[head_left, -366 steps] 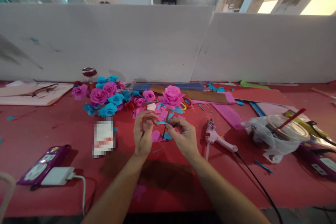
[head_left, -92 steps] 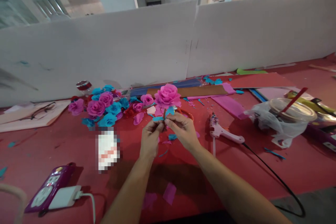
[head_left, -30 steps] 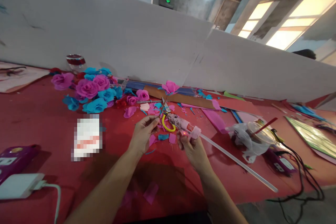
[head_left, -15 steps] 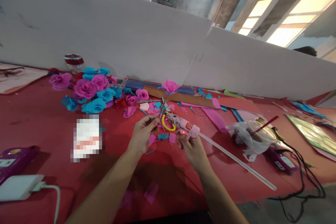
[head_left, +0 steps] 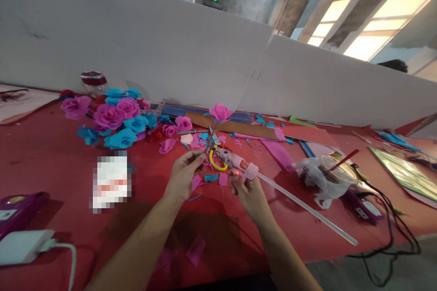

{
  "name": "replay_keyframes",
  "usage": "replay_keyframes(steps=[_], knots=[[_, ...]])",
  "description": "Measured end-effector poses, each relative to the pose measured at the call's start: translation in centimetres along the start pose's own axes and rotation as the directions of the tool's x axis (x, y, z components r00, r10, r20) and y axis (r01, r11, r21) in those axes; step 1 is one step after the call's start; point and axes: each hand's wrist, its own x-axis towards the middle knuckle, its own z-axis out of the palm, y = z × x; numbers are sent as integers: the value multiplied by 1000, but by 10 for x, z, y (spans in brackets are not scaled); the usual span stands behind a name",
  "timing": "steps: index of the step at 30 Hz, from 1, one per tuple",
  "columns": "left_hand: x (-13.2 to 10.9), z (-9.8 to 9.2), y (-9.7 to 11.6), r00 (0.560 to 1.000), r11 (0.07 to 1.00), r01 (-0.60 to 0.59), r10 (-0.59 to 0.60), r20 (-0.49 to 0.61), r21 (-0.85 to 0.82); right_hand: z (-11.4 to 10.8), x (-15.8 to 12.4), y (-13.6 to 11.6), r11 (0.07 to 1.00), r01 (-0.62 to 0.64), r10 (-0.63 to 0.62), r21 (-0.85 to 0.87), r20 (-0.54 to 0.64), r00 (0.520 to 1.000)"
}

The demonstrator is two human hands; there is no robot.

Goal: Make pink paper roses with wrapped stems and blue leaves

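1. Over the middle of the red tabletop (head_left: 51, 154), the right hand (head_left: 249, 195) has its grip closed round the handle of a pink glue gun (head_left: 235, 163), whose nozzle points left toward the other hand.
2. A long clear glue stick (head_left: 307, 209) juts from the back of the gun, slanting down to the right above the tabletop.
3. Just beside the nozzle, the left hand (head_left: 182, 179) pinches its thumb and fingertips together on something small — too small to tell what it is; a pink scrap (head_left: 196, 183) shows just beneath that hand.
4. Yellow-handled scissors (head_left: 215, 157) lie right behind the gun's nozzle, among pink and blue paper bits.
5. Farther back, a single pink paper rose (head_left: 220, 112) sits near the white partition, and a heap of pink and blue roses (head_left: 116, 120) lies well to the left.
6. At the right, a plastic cup in a bag (head_left: 327, 173) stands beside black cables — apart from both hands.
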Motion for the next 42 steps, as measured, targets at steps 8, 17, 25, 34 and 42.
replay_keyframes(steps=[8, 17, 25, 34, 42], knots=[[3, -4, -2, 1000, 1000, -18, 18, -15, -23, -31, -1, -2, 962, 2, -15, -273, -48, 999], [2, -6, 3, 998, 996, -58, 59, 9, -62, -155, 31, 57, 149, 253, -120, -956, 237, 964], [2, -6, 4, 999, 998, -25, 24, -29, -59, -114, 26, 18, 174, 70, -165, -982, 41, 985], [3, -7, -1, 1000, 994, -22, 21, -10, -107, 38, 57, -26, 1000, 22, -22, 0, -91, 996], [-2, 2, -5, 999, 998, 31, -29, 37, -59, 41, 56, -7, 990, 36, -18, 134, -133, 991]])
